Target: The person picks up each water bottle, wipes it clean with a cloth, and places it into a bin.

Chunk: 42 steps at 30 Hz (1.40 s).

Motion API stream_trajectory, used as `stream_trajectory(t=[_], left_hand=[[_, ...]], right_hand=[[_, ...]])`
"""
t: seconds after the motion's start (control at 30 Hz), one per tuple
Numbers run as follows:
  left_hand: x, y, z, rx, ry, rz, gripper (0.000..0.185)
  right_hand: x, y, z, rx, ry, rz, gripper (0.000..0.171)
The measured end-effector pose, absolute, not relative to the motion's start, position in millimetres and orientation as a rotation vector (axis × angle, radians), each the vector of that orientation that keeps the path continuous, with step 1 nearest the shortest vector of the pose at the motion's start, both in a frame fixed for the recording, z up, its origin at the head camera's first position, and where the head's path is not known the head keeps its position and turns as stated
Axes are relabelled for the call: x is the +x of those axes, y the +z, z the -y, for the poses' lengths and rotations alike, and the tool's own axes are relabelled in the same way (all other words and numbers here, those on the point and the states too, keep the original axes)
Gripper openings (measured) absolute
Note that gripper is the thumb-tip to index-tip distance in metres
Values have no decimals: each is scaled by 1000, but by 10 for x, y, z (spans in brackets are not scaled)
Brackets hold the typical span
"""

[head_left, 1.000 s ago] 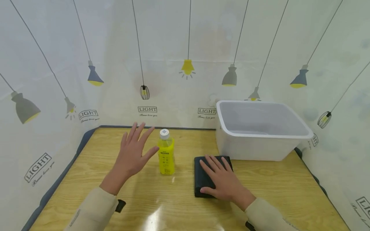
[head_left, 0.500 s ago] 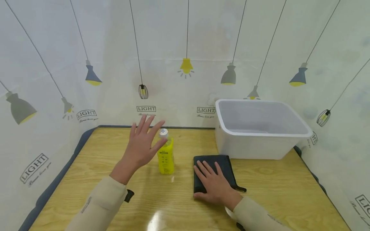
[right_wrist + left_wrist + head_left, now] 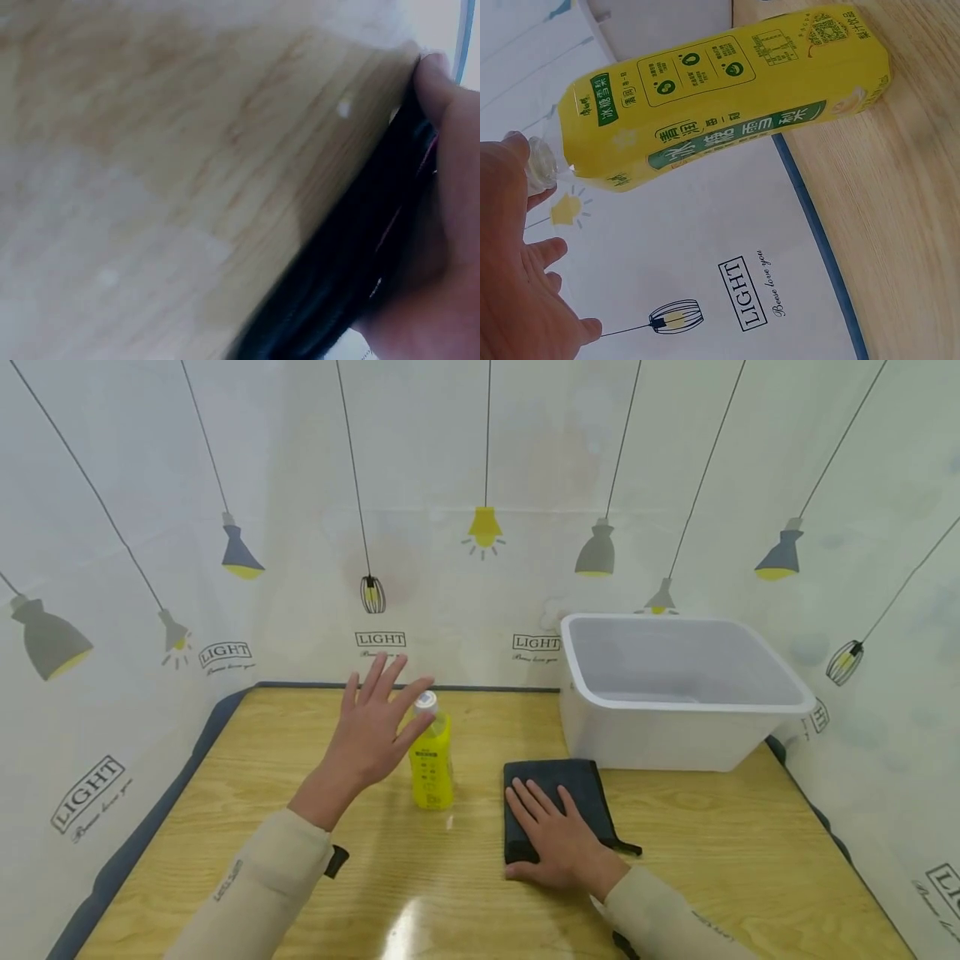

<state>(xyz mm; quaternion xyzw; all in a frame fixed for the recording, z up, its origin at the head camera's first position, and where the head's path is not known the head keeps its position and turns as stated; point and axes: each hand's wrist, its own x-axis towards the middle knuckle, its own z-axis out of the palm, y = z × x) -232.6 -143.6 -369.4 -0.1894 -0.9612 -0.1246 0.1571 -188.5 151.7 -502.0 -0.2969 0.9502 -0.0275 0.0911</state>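
A drink bottle (image 3: 432, 768) with yellow liquid, a yellow label and a whitish cap stands upright on the wooden table. Beside and partly in front of it is my left hand (image 3: 365, 731), raised with fingers spread, the thumb overlapping the neck in the head view. The left wrist view shows the bottle's label (image 3: 727, 97) broadside and the hand (image 3: 510, 255) close by the cap. My right hand (image 3: 558, 839) rests flat, fingers extended, on a dark rectangular pouch (image 3: 558, 771) with a short strap at its right corner. In the right wrist view the pouch's thick side (image 3: 337, 240) lies under the thumb.
A large white plastic tub (image 3: 682, 735) stands at the back right, behind the pouch. The wooden table (image 3: 480, 902) ends at a dark blue edge against a white backdrop (image 3: 450, 460) printed with hanging lamps.
My left hand has moved right and away from me, closer to the bottle's neck. My right hand has slid toward me and left on the pouch, uncovering its strap.
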Motion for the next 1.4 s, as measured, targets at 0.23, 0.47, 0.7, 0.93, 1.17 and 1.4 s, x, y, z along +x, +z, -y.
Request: stream_trajectory(t=[0.23, 0.47, 0.7, 0.93, 1.17, 1.4], left_hand=[[-2347, -3713, 1425, -582, -365, 2733, 53], [-2349, -3736, 1420, -580, -372, 2736, 50], [-2352, -3752, 1403, -559, -402, 2743, 50], [-2351, -3762, 1386, -550, -434, 2748, 49], [-2351, -3770, 1373, -549, -446, 2743, 49], [-2347, -3761, 1376, -550, -438, 2744, 47]], right_hand=[[-1920, -4960, -1538, -912, -87, -2752, 86], [-1920, -4956, -1541, -912, -122, -2744, 82], [-1921, -4984, -1535, -924, -142, -2780, 74], [-1911, -5004, -1545, -944, -96, -2819, 81], [-1883, -5059, -1488, -887, -33, -2926, 82], [-1910, -5039, -1418, -783, -111, -2930, 73]])
